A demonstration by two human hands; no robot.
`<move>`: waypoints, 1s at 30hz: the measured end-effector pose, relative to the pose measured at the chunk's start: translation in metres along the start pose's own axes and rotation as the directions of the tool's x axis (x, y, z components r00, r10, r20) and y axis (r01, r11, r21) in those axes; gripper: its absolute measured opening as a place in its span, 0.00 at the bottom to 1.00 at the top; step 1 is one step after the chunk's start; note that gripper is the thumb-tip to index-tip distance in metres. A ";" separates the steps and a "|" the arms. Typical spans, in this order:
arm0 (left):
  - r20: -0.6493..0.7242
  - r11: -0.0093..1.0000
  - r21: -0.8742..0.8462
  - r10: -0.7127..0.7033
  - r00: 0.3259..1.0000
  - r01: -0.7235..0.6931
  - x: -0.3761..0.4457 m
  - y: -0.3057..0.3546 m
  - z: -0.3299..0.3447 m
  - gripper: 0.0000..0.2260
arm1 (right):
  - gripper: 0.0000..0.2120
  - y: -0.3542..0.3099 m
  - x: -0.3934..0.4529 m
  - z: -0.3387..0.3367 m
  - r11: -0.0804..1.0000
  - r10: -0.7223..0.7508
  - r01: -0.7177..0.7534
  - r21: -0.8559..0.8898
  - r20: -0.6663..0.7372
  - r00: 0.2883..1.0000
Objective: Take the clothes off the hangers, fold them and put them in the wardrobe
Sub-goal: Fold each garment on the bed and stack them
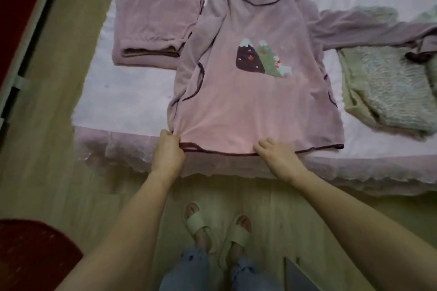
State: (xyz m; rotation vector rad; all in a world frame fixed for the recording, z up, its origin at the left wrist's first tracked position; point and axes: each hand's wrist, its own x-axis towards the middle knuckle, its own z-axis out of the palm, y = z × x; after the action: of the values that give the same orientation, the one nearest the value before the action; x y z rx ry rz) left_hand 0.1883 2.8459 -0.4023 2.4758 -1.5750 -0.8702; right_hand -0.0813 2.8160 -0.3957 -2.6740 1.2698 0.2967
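You have the pink pyjama top [255, 73] off its hanger, flat on the bed [132, 92]. Your left hand [168, 149] pinches its hem corner; your right hand [275, 152] rests loosely open on the hem. The folded pink trousers [153, 26] lie beside it; folding and wardrobe remain.

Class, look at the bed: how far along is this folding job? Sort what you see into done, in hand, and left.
Done: the purple trousers lie folded on the bed, and no hanger is in view. In hand: the purple top lies flat, left hand pinching its hem corner, right hand resting on the hem. Left: folding the top, its sleeve draped over the green garment, then the wardrobe, which is not in view.
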 end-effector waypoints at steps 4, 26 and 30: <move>0.140 0.970 0.243 -0.026 0.990 -0.009 -0.002 0.001 0.014 0.15 | 0.18 -0.012 0.002 0.022 0.995 0.102 -0.092 -0.048 0.290 0.952; 0.312 0.581 0.139 0.743 0.592 -0.802 -0.008 0.203 0.156 0.17 | 0.22 0.173 -0.082 0.081 0.047 0.894 -0.729 0.683 0.297 0.335; 0.406 0.576 0.268 0.659 0.633 -0.772 0.006 0.217 0.182 0.35 | 0.11 0.185 -0.075 0.098 0.068 0.898 -0.584 0.809 0.206 0.390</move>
State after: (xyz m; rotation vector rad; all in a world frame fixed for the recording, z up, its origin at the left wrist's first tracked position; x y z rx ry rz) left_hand -0.0759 2.7807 -0.4789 1.5706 -2.8245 -0.7653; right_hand -0.2820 2.7794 -0.4842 -1.0320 2.1718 -0.6113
